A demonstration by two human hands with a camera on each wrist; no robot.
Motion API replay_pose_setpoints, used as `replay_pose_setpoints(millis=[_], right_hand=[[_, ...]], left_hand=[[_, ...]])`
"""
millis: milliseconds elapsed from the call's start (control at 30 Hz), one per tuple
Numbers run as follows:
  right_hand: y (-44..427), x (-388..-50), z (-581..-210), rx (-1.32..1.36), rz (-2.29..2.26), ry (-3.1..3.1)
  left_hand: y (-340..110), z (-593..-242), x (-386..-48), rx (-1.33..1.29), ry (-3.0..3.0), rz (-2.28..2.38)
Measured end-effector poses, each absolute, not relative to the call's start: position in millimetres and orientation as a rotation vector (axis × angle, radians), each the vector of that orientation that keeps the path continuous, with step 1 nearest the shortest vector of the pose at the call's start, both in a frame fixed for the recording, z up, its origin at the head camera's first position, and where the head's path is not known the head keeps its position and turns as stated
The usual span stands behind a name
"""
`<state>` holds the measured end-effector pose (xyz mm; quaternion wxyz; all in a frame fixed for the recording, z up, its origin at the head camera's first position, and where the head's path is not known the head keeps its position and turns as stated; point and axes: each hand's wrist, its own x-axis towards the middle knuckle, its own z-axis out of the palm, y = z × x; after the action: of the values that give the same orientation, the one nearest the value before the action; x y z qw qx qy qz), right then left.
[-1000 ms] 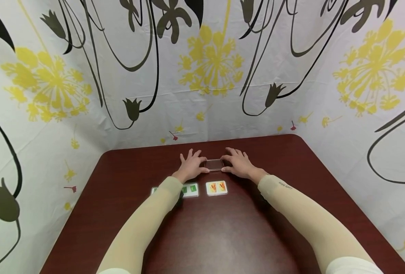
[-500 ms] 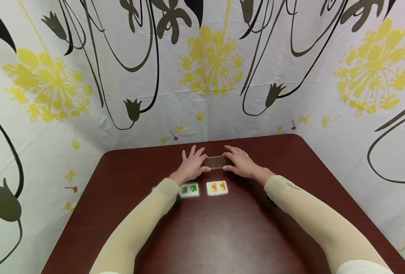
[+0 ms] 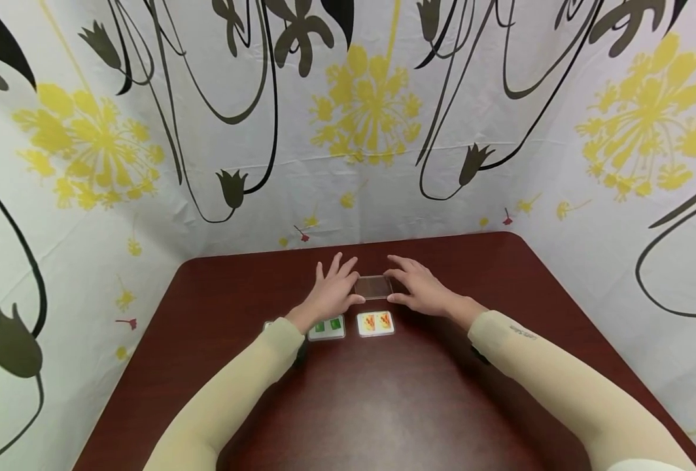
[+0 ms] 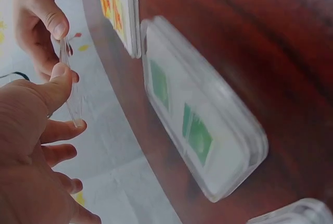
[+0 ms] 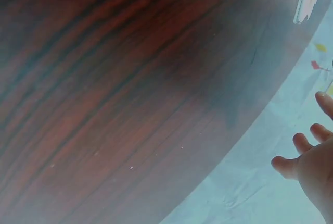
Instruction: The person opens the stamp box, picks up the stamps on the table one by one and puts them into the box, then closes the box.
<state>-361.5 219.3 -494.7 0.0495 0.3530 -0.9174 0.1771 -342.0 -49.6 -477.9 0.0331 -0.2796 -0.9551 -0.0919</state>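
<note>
A thin, clear rectangular plastic piece point(image 3: 374, 287), like a case lid, is held between both hands above the far part of the table. My left hand point(image 3: 330, 291) pinches its left end between thumb and index finger, the other fingers spread. The right hand point(image 3: 421, 290) pinches the opposite end. In the left wrist view the plastic point(image 4: 78, 104) appears almost edge-on. Nearer me lie a clear case with two green pictures point(image 3: 327, 328) and a case with two orange pictures point(image 3: 375, 323). The right wrist view shows only part of the right hand point(image 5: 317, 166), its grip out of frame.
Another clear case point(image 4: 302, 213) lies left of the green one, mostly hidden by my left forearm in the head view. The dark red wooden table point(image 3: 360, 405) has a rounded far edge. Patterned white cloth point(image 3: 301, 216) hangs around it.
The clear plastic piece rose slightly, then came a little back toward me, with both hands holding it throughout. My forearms have spread farther apart. The picture cases stay in place.
</note>
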Motion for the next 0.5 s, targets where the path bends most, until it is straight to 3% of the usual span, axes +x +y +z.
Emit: replay_pose_setpoints(millis=[500], right_hand=[[220.7, -345.4, -499.8, 1.201, 0.471, -2.735]], left_hand=[[-48.0, -487.8, -318.2, -0.862, -2.955, -0.251]])
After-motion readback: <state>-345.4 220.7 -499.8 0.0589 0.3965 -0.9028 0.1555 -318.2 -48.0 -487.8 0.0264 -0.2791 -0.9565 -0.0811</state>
